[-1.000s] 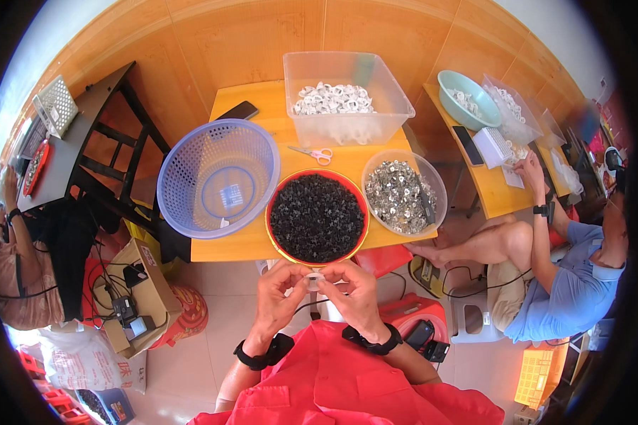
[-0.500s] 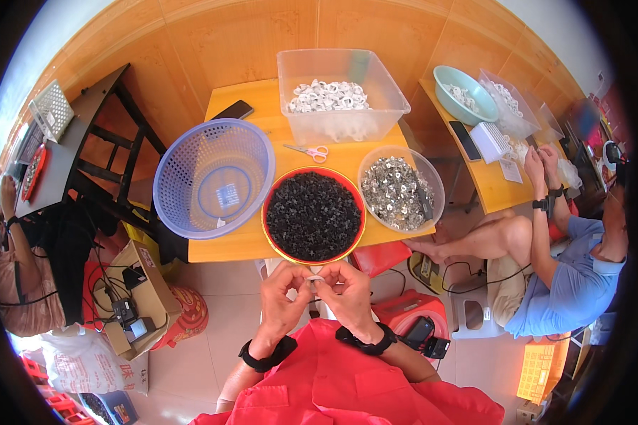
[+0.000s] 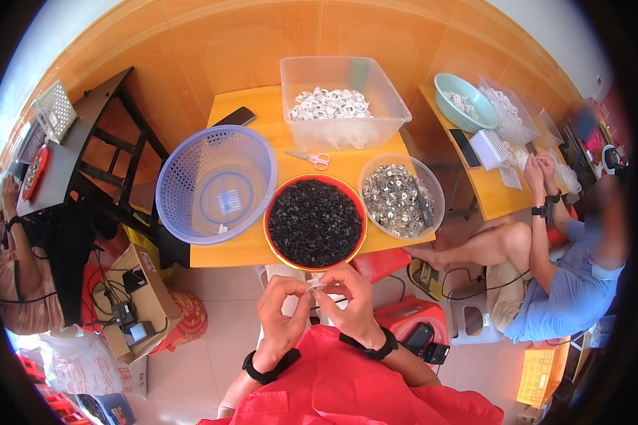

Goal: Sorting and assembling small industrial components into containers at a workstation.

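A small white piece (image 3: pixel 315 283) sits between the two hands, pinched at the tips of thumbs and fingers, and it has just changed its angle: half a second ago it showed as a thin, low sliver, and now a pale part of it sticks up above the fingertips. That suggests it is being turned or adjusted in the grip rather than let go. The left hand (image 3: pixel 281 308) is closed narrowly on its near-left side, the right hand (image 3: pixel 347 301) just as narrowly on its right — what exactly sits under the thumbs is too small to tell. Just beyond the fingertips stands a round red tray (image 3: pixel 364 225) heaped with black parts (image 3: pixel 315 221). Ahead and to the left of the hands is a blue-violet basket (image 3: pixel 170 191); ahead and to the right, a clear bowl (image 3: pixel 439 185) of metal pieces (image 3: pixel 397 195). Farther out, past the scissors (image 3: pixel 320 161), a clear bin (image 3: pixel 347 133) holds white parts (image 3: pixel 329 104) — all on the yellow table (image 3: pixel 220 253).
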`<state>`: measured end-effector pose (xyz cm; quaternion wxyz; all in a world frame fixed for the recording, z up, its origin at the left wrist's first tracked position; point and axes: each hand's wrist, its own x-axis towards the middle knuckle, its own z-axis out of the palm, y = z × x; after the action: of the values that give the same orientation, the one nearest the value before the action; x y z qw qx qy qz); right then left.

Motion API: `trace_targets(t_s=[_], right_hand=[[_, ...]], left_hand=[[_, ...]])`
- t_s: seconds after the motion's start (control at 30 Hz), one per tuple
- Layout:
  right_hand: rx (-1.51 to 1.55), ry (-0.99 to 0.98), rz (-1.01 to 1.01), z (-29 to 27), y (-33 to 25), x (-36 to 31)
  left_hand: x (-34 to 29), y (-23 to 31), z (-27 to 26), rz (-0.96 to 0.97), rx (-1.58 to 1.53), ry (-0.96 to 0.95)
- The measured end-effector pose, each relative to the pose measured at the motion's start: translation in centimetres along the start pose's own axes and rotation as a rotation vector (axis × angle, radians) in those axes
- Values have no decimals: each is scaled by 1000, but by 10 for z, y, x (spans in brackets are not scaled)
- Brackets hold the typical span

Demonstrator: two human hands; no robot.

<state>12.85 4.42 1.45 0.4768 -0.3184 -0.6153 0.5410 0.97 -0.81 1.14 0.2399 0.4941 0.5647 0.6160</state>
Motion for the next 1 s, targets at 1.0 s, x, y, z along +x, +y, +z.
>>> trace_targets(t_s=[1.0], right_hand=[[-113, 54, -87, 13, 6, 9]], left_hand=[[-2, -16, -5, 173, 133, 96]])
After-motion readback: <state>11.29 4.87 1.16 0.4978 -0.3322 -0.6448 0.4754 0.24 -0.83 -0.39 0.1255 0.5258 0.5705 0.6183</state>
